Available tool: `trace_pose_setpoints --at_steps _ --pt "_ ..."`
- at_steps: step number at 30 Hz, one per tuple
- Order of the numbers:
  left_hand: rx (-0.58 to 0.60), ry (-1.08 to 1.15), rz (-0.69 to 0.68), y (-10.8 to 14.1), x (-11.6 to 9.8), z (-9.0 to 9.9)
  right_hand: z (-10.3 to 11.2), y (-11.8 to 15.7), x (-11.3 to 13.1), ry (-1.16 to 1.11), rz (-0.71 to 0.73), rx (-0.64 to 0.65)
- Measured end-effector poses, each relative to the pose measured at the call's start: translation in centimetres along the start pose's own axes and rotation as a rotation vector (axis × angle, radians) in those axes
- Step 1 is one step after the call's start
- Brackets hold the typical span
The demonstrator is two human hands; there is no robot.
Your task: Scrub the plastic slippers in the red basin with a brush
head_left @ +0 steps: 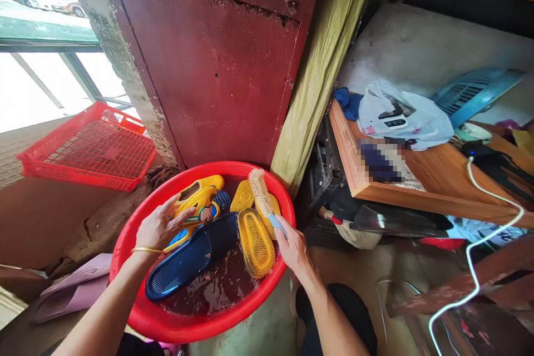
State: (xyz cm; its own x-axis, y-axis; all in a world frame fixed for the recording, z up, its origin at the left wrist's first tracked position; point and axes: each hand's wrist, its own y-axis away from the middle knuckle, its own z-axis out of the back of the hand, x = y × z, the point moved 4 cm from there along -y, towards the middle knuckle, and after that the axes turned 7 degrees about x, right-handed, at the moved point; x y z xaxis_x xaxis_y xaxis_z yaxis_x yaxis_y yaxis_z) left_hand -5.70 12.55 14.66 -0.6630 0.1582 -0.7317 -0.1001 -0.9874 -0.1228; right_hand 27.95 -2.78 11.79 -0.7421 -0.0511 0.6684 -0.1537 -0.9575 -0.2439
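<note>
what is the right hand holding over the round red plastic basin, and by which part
The right hand grips a bristled scrub brush by its pale blue handle.

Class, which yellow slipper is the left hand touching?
The cartoon-printed yellow slipper, under the left hand; the other yellow slippers show ribbed soles.

Red basin (pixel 208 170), navy slide (pixel 187 258), yellow zigzag-ridged slipper sole (pixel 256 243).
</note>
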Motion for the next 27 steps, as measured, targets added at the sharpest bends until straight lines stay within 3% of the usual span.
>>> trace_pose_setpoints --at_steps 2,4,6,9,11,16,19,22,24,27 --pt "-0.171 -0.180 -0.155 0.5 -1.2 -0.5 0.2 0.0 0.1 -0.011 -0.010 0.001" --pt "-0.216 -0.288 -0.332 1.9 -2.9 -2.0 0.3 -0.1 0.2 -0.029 -0.015 0.005" --pt "-0.107 -0.374 -0.529 3.7 -4.5 -4.5 0.4 -0.4 0.4 -0.038 -0.025 0.005" --pt "0.193 -0.548 -0.725 6.2 -5.4 -8.8 0.4 -0.6 0.7 -0.035 -0.023 0.015" --pt "0.260 -0.682 -0.740 7.0 -5.3 -10.9 0.2 -0.5 0.8 -0.028 -0.013 0.035" --pt "0.223 -0.838 -0.737 5.9 -5.1 -15.7 -0.1 -0.1 -0.5 0.008 -0.003 0.067" --pt "0.376 -0.781 -0.850 5.0 -5.0 -20.1 0.1 0.0 -1.4 0.021 -0.020 0.042" --pt "0.493 -0.730 -0.861 4.4 -4.3 -23.8 0.4 -0.1 -2.3 0.018 -0.030 0.003" --pt "0.513 -0.691 -0.912 4.4 -3.9 -24.9 0.5 -0.3 -2.7 0.014 -0.035 -0.014" --pt "0.459 -0.685 -1.050 4.7 -3.8 -24.5 0.7 -0.5 -3.2 0.010 -0.039 -0.027"
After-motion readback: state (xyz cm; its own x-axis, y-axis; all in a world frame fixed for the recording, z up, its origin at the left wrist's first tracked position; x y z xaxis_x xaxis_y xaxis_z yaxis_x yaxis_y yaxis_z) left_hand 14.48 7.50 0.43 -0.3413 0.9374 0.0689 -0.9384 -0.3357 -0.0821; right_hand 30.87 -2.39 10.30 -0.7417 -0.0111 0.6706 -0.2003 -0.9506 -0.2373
